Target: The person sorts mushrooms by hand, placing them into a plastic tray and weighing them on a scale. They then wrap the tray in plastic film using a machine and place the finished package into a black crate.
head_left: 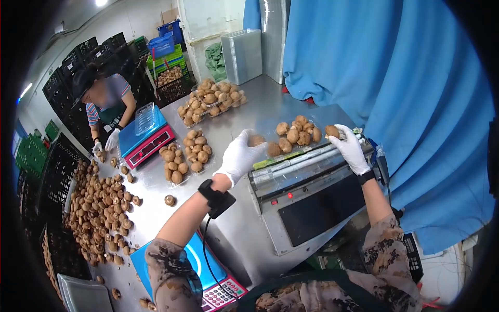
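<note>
Brown mushrooms (303,131) lie in a group behind the film wrapping machine (312,192). My left hand (241,156), in a white glove, is at the left end of this group, its fingers closed round a mushroom (255,140). At the right end, my right hand (349,148), also gloved, pinches another mushroom (331,131) between thumb and fingers. Two clear packs of mushrooms (197,151) stand left of my left hand. A single mushroom (170,200) rests on the metal table in front of them.
Stacked mushroom packs (210,99) stand at the back. Loose mushrooms (101,208) cover the table's left side. A co-worker (109,99) stands beyond a red scale (148,143). Another scale (208,265) sits near my left arm. A blue curtain (384,78) hangs at right.
</note>
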Motion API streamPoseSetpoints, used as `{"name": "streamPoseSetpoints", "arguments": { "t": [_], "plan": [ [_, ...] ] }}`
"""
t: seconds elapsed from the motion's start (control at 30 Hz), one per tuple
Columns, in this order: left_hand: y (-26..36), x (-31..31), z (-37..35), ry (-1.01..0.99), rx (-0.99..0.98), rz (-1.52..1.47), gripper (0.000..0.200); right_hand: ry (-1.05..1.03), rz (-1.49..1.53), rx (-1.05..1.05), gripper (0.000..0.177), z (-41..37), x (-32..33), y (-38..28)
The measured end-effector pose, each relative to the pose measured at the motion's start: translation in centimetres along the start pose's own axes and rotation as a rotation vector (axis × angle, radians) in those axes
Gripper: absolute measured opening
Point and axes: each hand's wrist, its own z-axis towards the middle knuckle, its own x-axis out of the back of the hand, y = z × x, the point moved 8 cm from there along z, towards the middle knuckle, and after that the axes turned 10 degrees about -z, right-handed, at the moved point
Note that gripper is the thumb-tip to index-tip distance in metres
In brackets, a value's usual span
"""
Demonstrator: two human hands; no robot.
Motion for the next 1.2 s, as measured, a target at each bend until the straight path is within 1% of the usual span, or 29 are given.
{"name": "streamPoseSetpoints", "arguments": {
  "t": [0.07,0.1,0.17,0.23,0.3,0.33,0.37,0.43,0.47,0.5,0.57,0.6,0.63,0.7,0.77,0.83,0.87,0.97,1.0,1.07,1.1,1.17,1.2],
  "plan": [
    [-0.3,-1.2,1.6,0.043,-0.009,0.110,0.044,0.024,-0.173,0.069,0.037,2.1,0.4,1.3],
    [-0.1,-1.9,2.2,0.045,-0.005,0.112,0.044,0.020,-0.170,0.068,0.037,3.0,0.5,1.5],
    [0.0,-3.3,3.2,0.024,0.079,0.202,0.045,0.006,-0.268,0.048,0.039,4.2,0.1,1.4],
    [-1.5,-4.7,4.7,0.054,0.058,0.262,0.044,-0.018,-0.286,0.071,0.041,5.7,0.0,2.5],
    [-1.6,-5.9,5.5,0.055,-0.003,0.345,0.048,-0.058,-0.428,0.111,0.045,7.3,-0.6,3.7],
    [-1.5,-6.4,5.7,0.035,0.021,0.354,0.045,-0.073,-0.467,0.126,0.047,8.0,-0.7,4.3],
    [-1.9,-6.6,5.8,0.037,0.029,0.378,0.045,-0.077,-0.442,0.125,0.047,8.4,-0.8,4.9],
    [-1.9,-7.0,6.2,0.049,0.038,0.337,0.044,-0.099,-0.463,0.190,0.047,9.1,-1.3,5.2],
    [-3.1,-7.4,6.2,-0.010,0.170,0.327,0.045,-0.125,-0.478,0.218,0.046,9.2,-1.6,5.4],
    [-3.8,-7.4,6.1,-0.008,0.184,0.346,0.045,-0.133,-0.456,0.215,0.046,9.2,-1.9,5.6],
    [-3.5,-8.1,5.9,-0.017,-0.108,0.498,0.047,-0.189,-0.454,0.251,0.042,9.0,-2.8,5.3],
    [-3.1,-8.2,5.6,-0.071,-0.044,0.427,0.047,-0.220,-0.439,0.251,0.041,9.0,-3.0,5.0],
    [-3.0,-8.1,5.4,-0.078,-0.031,0.440,0.047,-0.226,-0.422,0.243,0.041,9.0,-3.0,5.1],
    [-2.4,-7.8,5.4,-0.074,-0.071,0.409,0.047,-0.267,-0.459,0.282,0.041,8.9,-3.3,5.1],
    [-2.0,-7.7,6.1,-0.063,-0.041,0.378,0.047,-0.252,-0.466,0.290,0.042,8.8,-3.2,5.0],
    [-2.1,-7.4,7.3,-0.009,0.019,0.393,0.046,-0.263,-0.499,0.286,0.041,8.7,-3.0,4.6],
    [-1.5,-7.5,8.0,0.002,-0.105,0.491,0.048,-0.237,-0.497,0.337,0.042,8.6,-3.0,4.5],
    [-2.1,-8.4,9.2,-0.034,-0.116,0.558,0.045,-0.255,-0.504,0.319,0.043,8.5,-3.0,4.3],
    [-2.4,-8.4,9.5,-0.029,-0.110,0.547,0.045,-0.278,-0.509,0.332,0.043,8.5,-3.0,4.2],
    [-4.7,-9.1,9.7,-0.181,0.101,0.237,0.046,-0.257,-0.498,0.367,0.042,8.4,-2.7,4.0],
    [-5.0,-8.9,9.6,-0.178,0.106,0.233,0.046,-0.224,-0.476,0.398,0.042,8.4,-2.4,3.8],
    [-5.3,-8.9,9.2,-0.236,0.111,-0.027,0.042,-0.248,-0.485,0.388,0.040,8.4,-2.4,4.0],
    [-4.8,-8.5,9.2,-0.236,0.116,-0.026,0.042,-0.266,-0.493,0.378,0.039,8.3,-2.5,4.1]
  ]
}}
